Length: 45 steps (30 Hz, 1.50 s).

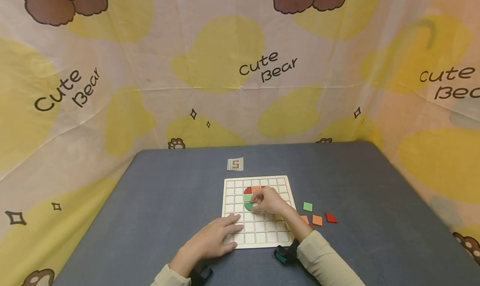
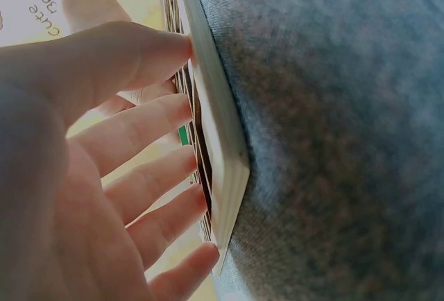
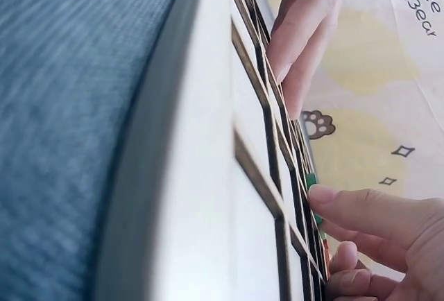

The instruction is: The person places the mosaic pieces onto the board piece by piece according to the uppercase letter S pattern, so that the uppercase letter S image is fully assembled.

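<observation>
A white grid board [image 1: 258, 237] lies on the table. My left hand [image 1: 217, 236] rests on its left edge with fingers spread; the left wrist view shows the fingertips [image 2: 182, 105] along the board's side. Over the upper middle of the grid, my right hand [image 1: 270, 201] has thumb and forefinger at a dark green rounded tile [image 1: 248, 206], seemingly pinching it. In the right wrist view the thumb touches a dark green edge [image 3: 311, 178]. Set in the grid above are a light green square tile [image 1: 247, 198], a red rounded tile [image 1: 248, 190] and an orange tile [image 1: 256, 189]. Fingers partly hide another red tile.
Right of the board lie a loose light green tile [image 1: 308, 206], an orange tile [image 1: 317, 220] and a red rounded tile [image 1: 331, 217]. More are partly behind the right forearm. A small pattern card [image 1: 235, 164] lies beyond the board. A printed curtain [image 1: 225, 69] surrounds the table [image 1: 168, 186].
</observation>
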{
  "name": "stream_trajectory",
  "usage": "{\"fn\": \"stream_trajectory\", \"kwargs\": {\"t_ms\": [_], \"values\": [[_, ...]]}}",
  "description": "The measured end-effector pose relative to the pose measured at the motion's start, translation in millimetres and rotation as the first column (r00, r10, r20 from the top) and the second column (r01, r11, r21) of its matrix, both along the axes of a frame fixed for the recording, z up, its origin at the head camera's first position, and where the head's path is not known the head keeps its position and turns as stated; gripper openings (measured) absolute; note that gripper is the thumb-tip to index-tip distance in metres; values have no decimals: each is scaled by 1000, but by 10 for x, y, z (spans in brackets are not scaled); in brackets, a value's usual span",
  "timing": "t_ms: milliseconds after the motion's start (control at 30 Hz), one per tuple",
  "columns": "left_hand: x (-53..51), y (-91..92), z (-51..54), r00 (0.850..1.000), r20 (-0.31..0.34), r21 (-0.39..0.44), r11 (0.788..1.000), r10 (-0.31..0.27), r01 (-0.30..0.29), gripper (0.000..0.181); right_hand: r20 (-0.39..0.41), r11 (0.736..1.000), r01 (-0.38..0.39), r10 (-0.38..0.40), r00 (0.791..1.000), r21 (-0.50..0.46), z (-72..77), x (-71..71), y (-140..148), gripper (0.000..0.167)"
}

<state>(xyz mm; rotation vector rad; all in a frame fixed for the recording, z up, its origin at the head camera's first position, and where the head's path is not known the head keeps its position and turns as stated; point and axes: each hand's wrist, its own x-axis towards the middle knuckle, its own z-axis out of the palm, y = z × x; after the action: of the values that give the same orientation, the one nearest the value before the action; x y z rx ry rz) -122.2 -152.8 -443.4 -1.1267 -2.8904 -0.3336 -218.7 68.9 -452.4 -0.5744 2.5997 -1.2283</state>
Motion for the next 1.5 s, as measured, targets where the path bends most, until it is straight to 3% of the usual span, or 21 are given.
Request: {"fn": "stream_trajectory", "kwargs": {"t_ms": [367, 900, 1133, 1500], "values": [[-3, 5, -5, 1000, -23, -3, 1000, -11, 10, 42, 13, 999, 43, -43, 999, 2, 11, -11, -7, 20], [-14, 3, -10, 1000, -11, 0, 1000, -1, 1, 42, -23, 1000, 10, -11, 1000, -24, 51, 8, 187, 17], [-12, 6, -14, 1000, 1, -3, 1000, 5, -5, 42, -52, 999, -3, 0, 999, -47, 82, 60, 321, 18], [-10, 6, -19, 999, 44, -6, 1000, 27, -26, 52, -33, 999, 4, -5, 999, -45, 179, 139, 482, 19]]}}
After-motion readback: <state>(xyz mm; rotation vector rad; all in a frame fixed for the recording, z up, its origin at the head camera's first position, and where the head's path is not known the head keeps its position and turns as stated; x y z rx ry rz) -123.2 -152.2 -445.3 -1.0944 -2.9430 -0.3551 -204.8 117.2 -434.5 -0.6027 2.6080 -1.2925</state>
